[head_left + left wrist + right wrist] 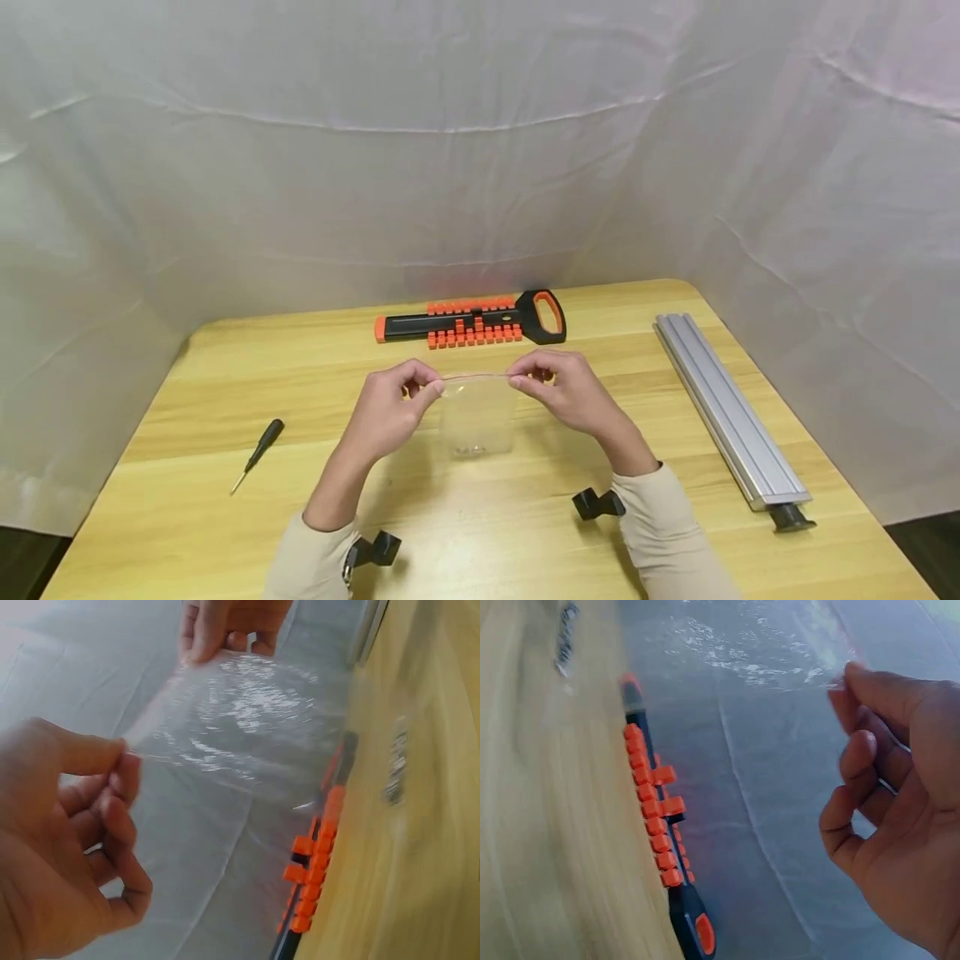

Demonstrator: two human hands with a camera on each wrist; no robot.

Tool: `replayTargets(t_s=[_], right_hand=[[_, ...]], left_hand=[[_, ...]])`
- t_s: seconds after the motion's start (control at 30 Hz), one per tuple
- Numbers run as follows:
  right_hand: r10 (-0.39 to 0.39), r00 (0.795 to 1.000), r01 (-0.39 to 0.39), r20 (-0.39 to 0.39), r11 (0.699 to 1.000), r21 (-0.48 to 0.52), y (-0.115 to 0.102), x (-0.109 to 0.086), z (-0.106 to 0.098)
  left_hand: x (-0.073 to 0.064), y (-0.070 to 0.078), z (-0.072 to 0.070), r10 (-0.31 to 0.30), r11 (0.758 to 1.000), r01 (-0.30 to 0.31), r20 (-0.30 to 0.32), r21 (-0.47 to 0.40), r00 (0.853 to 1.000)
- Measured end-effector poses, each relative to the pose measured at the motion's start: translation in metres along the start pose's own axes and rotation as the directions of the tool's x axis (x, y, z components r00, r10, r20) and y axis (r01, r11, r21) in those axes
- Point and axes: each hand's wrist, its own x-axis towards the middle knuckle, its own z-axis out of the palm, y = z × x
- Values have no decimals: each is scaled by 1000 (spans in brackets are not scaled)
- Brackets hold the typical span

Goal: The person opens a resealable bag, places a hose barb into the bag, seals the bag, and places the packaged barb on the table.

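A clear plastic zip bag [477,412] hangs upright between the two hands, with a thin reddish line along its top edge. Small metallic pieces [469,451] lie at its bottom, too small to tell their kind; they also show as a shiny dark cluster [397,761] in the left wrist view. My left hand [392,408] pinches the top left corner between thumb and forefinger. At the top right corner, my right hand [566,387] pinches the same edge, its other fingers loosely curled, as the right hand [900,780] shows in the right wrist view.
A black and orange socket holder [472,323] with a loop handle lies at the table's back. Left of the hands is a black screwdriver [258,454]. A long silver aluminium profile [727,408] runs along the right side. Grey-white sheeting [450,183] encloses the wooden table [300,358].
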Motion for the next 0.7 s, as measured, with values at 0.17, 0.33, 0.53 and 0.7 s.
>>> replayTargets(t_s=[0.17,0.33,0.53,0.7], right_hand=[[119,992,-118,34,993,-20,22,10,16],[197,980,-193,35,977,-85,44,21,29],[325,943,-307,67,932,-192,59,27,41],[376,922,-346,95,909,-232,66,28,48]], left_hand=[[12,-13,9,-106,989,102,32,106,994],[28,-28,22,-157,976,150,32,160,987],[43,-46,37,-197,965,178,81,194,977],[48,-58,48,-242,959,219,119,179,963]])
